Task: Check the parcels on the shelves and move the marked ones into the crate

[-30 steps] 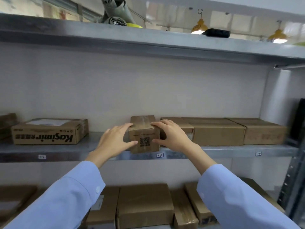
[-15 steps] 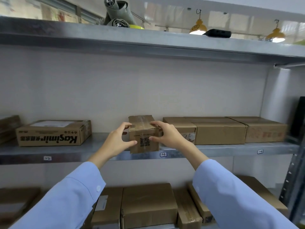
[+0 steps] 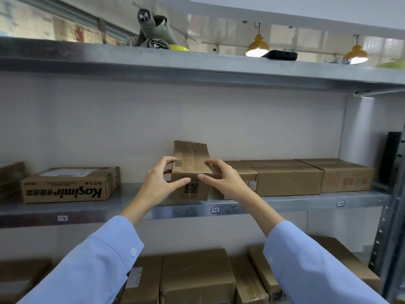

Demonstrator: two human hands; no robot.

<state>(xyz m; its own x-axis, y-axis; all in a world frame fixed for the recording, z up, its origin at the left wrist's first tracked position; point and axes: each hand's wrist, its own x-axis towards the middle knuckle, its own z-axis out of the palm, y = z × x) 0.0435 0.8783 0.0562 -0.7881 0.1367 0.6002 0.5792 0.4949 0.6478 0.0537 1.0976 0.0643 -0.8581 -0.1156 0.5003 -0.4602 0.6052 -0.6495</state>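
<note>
The small parcel (image 3: pixel 189 165) is on the middle shelf (image 3: pixel 285 204), just above the tag marked 1-3 (image 3: pixel 215 210) and close beside a larger brown box (image 3: pixel 287 177) on its right. It is tipped toward the person, so its taped top face with a barcode shows, and below that the front face with a square code. Whether its lower edge bears on the shelf or is just clear of it cannot be told.

Both hands are on it. The left hand (image 3: pixel 161 182) has its thumb laid across the front face and its curled fingers (image 3: pixel 169 160) hooked over the top left edge. The right hand (image 3: pixel 222 178) mirrors this, with its thumb on the front near the upper edge and its fingers (image 3: pixel 213 162) bent over the top right edge. So each hand pinches a top corner between thumb and fingers.

The parcel looks light and stiff. It is plain corrugated card, a little crumpled along the back top edge, and small enough for 1 hand. The tape strip is glossy and likely slick, so bare card gives the surer grip. Holding the 2 side walls low down should steady it better than the flap edges, which may flex.
</note>
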